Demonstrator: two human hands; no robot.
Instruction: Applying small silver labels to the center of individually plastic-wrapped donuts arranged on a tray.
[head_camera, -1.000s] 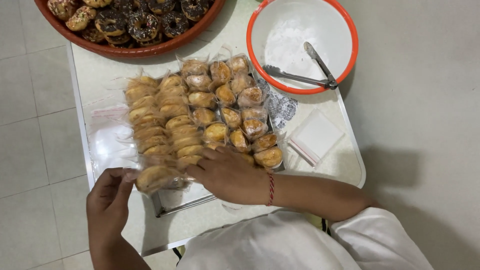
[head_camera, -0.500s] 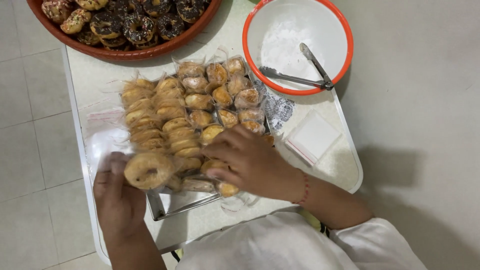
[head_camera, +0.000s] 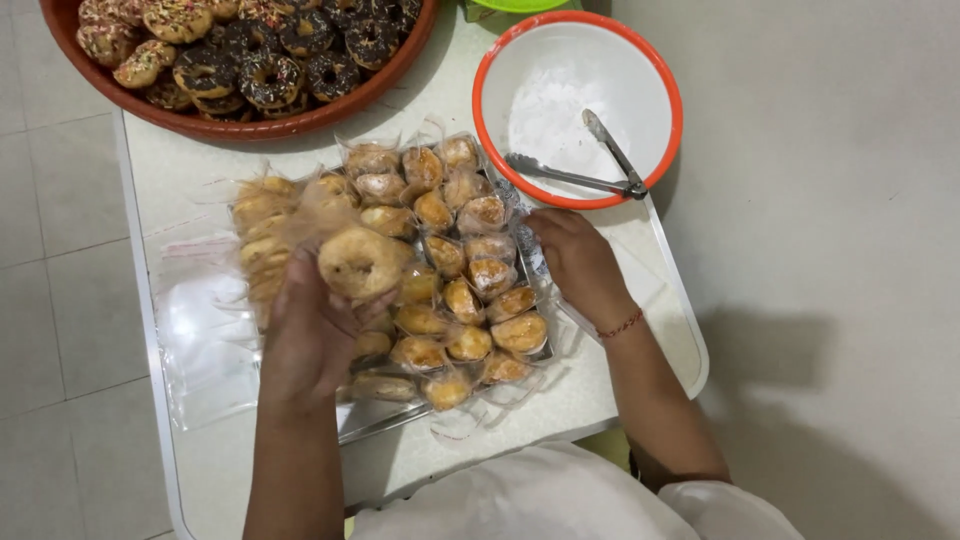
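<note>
We find the table (head_camera: 640, 330) crowded: rows of bagged doughnuts (head_camera: 450, 270) fill mid-frame, a brown tray of glazed doughnuts (head_camera: 250, 60) blocks upper left, an orange-rimmed bowl (head_camera: 577, 110) with tongs (head_camera: 585, 170) blocks upper right. Open passage: the strip at lower right, and over flat plastic bags (head_camera: 195, 330) at left.

My brown donut tray (head_camera: 300, 118) at eleven o'clock runs off the top edge; bagged donuts hide the metal tray (head_camera: 380, 418); my left hand's fingers (head_camera: 345, 310) sit behind a bagged donut (head_camera: 360, 262).

L hand (head_camera: 312, 335) raised, fingers curled in grip; R hand (head_camera: 578, 262) palm-down, arm extended.
</note>
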